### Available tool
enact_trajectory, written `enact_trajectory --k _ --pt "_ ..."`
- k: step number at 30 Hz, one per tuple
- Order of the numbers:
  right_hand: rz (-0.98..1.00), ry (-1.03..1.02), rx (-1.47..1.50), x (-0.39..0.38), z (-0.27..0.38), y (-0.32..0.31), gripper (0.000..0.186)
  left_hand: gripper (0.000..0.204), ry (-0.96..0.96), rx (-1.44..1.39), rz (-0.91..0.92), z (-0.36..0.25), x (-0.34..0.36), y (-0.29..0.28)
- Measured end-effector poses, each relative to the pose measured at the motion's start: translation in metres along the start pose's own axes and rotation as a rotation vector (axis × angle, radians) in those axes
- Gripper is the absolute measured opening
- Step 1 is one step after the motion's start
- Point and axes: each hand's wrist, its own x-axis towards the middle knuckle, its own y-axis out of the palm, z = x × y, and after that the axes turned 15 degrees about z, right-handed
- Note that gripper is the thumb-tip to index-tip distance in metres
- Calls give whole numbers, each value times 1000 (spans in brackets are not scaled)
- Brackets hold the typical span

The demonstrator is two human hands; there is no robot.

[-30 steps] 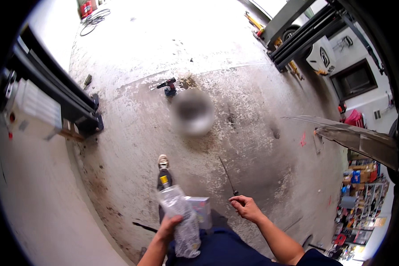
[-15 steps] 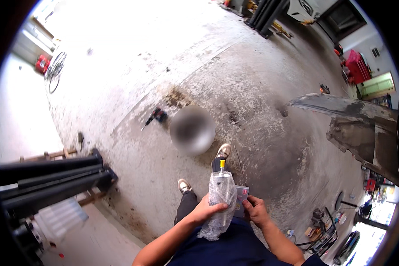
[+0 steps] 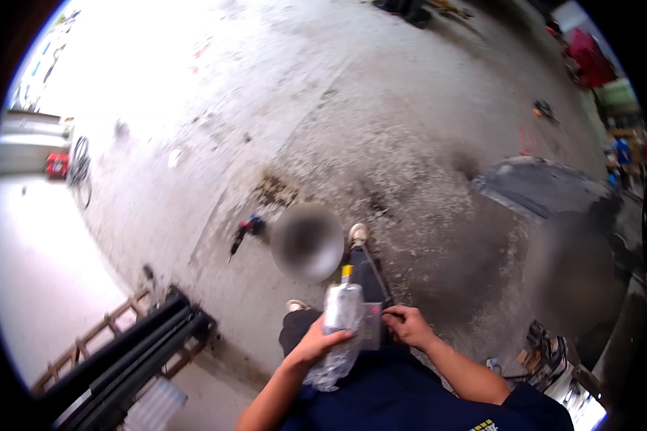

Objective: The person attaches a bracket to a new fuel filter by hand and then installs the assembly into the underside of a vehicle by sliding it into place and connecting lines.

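My left hand [image 3: 325, 340] is wrapped round a long bubble-wrapped part [image 3: 343, 309], with a yellow cap [image 3: 347, 273] sticking out of its upper end. The wrap's loose, crumpled end hangs below the hand. Right beside it is a flat greyish packet [image 3: 371, 327], its left side hidden behind the wrapped part. My right hand [image 3: 407, 326] pinches this packet by its right edge, fingers closed. Both hands are in front of my dark blue shirt.
A cordless drill [image 3: 246, 231] lies on the concrete floor ahead, next to a blurred round patch [image 3: 307, 242]. Black lift posts [image 3: 140, 359] stand at lower left. A large dark panel [image 3: 546, 187] juts in from the right. A red machine [image 3: 57, 165] stands far left.
The view has shifted, so the drill and floor marks appear lower. My left foot is now mostly hidden behind my leg. Both hands keep their holds.
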Motion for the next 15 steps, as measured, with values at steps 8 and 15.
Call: enact_trajectory --k 8,15 --pt "-232 -157 -15 53 12 -53 21 57 -80 -61 -56 -33 -18 -102" --pt "-656 -191 -29 74 -103 -18 17 61 -255 146 -263 -67 -57 -199"
